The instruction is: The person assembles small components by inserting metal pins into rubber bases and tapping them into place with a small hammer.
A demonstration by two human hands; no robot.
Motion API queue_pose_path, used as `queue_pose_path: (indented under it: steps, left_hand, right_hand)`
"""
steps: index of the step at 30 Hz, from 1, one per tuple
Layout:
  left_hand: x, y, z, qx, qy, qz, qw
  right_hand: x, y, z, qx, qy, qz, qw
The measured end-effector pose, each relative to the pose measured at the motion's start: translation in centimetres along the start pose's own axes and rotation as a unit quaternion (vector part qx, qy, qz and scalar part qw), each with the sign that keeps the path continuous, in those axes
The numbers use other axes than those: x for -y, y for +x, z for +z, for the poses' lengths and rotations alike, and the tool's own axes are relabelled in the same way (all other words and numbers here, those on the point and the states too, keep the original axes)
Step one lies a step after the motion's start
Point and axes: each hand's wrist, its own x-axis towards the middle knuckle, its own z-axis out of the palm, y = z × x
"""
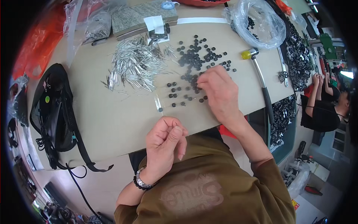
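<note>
Small black round pieces (192, 59) lie scattered in the middle of the table, with several more in loose rows (173, 95) nearer me. My right hand (222, 93) reaches down among them, fingertips pinched together at the edge of the pile; whatever lies between them is hidden. Near the table's front edge, my left hand (166, 140) is held up with its fingers curled and the thumb pressed on the index finger. I cannot make out what it holds, if anything. Left of the black pieces spreads a heap of thin silvery metal pins (136, 63).
A hammer (261, 72) with a yellow face lies to the right, beyond it a clear plastic bag (261, 24). A black strapped bag (54, 112) sits at the left edge. A grey stone block (143, 16) stands at the back. Another person (326, 108) works at far right.
</note>
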Motion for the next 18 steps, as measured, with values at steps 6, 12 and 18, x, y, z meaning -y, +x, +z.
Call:
queue_pose_path:
  steps: [6,12,18]
  left_hand:
    - [-0.1,-1.0,-0.1,0.017,0.016,-0.015,1.000]
    - [-0.2,-0.7,0.3,0.016,0.024,-0.005,1.000]
    - [-0.7,-0.4,0.9,0.006,0.018,-0.014,1.000]
  right_hand:
    - [3.5,-2.4,-1.8,-0.057,-0.009,-0.016,0.998]
    - [3.8,-3.4,-0.3,-0.020,-0.002,0.013,1.000]
    - [4.5,-3.7,-1.1,-0.032,0.011,0.036,0.999]
